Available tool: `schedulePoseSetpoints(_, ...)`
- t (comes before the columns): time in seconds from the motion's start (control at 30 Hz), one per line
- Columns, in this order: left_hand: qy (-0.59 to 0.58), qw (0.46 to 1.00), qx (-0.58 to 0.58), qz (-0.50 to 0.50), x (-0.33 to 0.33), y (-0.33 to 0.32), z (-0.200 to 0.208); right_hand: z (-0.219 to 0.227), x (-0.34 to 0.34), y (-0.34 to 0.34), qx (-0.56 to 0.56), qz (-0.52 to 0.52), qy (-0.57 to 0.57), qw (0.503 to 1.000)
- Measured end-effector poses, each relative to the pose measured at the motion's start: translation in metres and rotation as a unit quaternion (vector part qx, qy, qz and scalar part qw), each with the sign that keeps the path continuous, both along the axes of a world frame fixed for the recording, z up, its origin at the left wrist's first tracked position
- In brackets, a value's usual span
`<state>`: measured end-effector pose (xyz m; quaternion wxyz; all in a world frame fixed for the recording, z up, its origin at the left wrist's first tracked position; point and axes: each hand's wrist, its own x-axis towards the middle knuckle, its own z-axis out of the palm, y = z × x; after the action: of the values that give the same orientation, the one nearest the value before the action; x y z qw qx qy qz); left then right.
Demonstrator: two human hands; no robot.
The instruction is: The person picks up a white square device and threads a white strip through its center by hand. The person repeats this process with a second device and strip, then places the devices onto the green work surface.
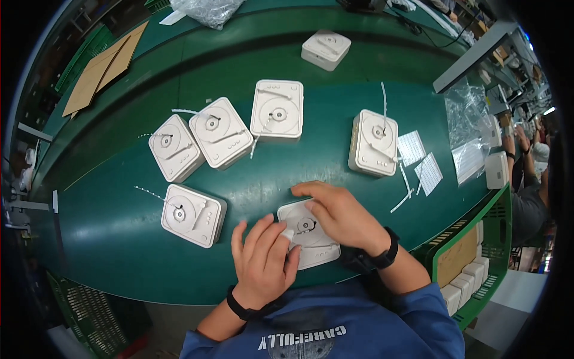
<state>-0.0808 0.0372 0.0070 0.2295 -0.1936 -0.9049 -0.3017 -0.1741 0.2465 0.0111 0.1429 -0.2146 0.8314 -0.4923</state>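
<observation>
A: Where is the white box being worked on found?

B: The white box (323, 258) is set on the green table (119, 254), low in the centre of the frame, between 2 hands. A round disc (306, 225) is seen on its top.

A: How are the hands held?

B: The left hand (263, 266) is half open, its fingers loosely spread at the box's left side. A small white piece (288, 234) is seen by the fingertips; whether it is pinched cannot be told. The right hand (350, 220) is curved over the upper right corner, partly open; whether the box is firmly gripped cannot be told.

A: And around them?

B: 4 similar boxes (221, 134) are grouped left of centre. 1 matching box (375, 143) is placed right of centre, beside 2 label sheets (428, 173). Another unit (326, 51) is seen at top centre. More white boxes (476, 272) are held in a green crate (501, 230), lower right. Brown cardboard (107, 69) is laid upper left.
</observation>
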Motion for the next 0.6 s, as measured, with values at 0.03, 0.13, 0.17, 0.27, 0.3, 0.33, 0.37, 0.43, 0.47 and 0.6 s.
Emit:
schedulePoseSetpoints(0.03,-0.028,1.000,-0.011,-0.008,0.002,-0.001,-0.007,-0.001,0.015,0.000,-0.007,-0.012,0.010,1.000)
schedulePoseSetpoints(0.13,-0.080,0.996,-0.037,-0.029,0.002,-0.004,-0.017,-0.003,0.042,0.001,-0.024,-0.041,0.034,0.998)
schedulePoseSetpoints(0.17,-0.078,0.996,-0.041,-0.031,0.002,-0.003,-0.017,-0.004,0.048,0.003,0.002,-0.041,0.078,0.996)
schedulePoseSetpoints(0.27,-0.074,0.995,-0.050,-0.039,0.000,0.000,-0.014,-0.007,0.057,0.009,0.054,-0.046,0.164,0.984)
schedulePoseSetpoints(0.3,-0.070,0.994,-0.065,-0.044,0.000,0.003,-0.012,-0.009,0.059,0.009,0.058,-0.042,0.174,0.982)
schedulePoseSetpoints(0.33,-0.064,0.993,-0.080,-0.049,0.000,0.005,-0.010,-0.011,0.060,0.010,0.062,-0.038,0.183,0.980)
schedulePoseSetpoints(0.37,-0.059,0.992,-0.095,-0.055,-0.001,0.007,-0.008,-0.012,0.061,0.011,0.067,-0.033,0.193,0.978)
schedulePoseSetpoints(0.43,-0.070,0.992,-0.092,-0.058,-0.004,0.009,-0.006,-0.010,0.063,0.009,0.090,-0.034,0.212,0.972)
schedulePoseSetpoints(0.47,-0.081,0.991,-0.087,-0.059,-0.005,0.010,-0.006,-0.008,0.064,0.007,0.113,-0.031,0.231,0.966)
schedulePoseSetpoints(0.6,-0.105,0.987,-0.081,-0.086,-0.012,0.008,0.000,-0.012,0.067,0.010,0.094,-0.033,0.226,0.969)
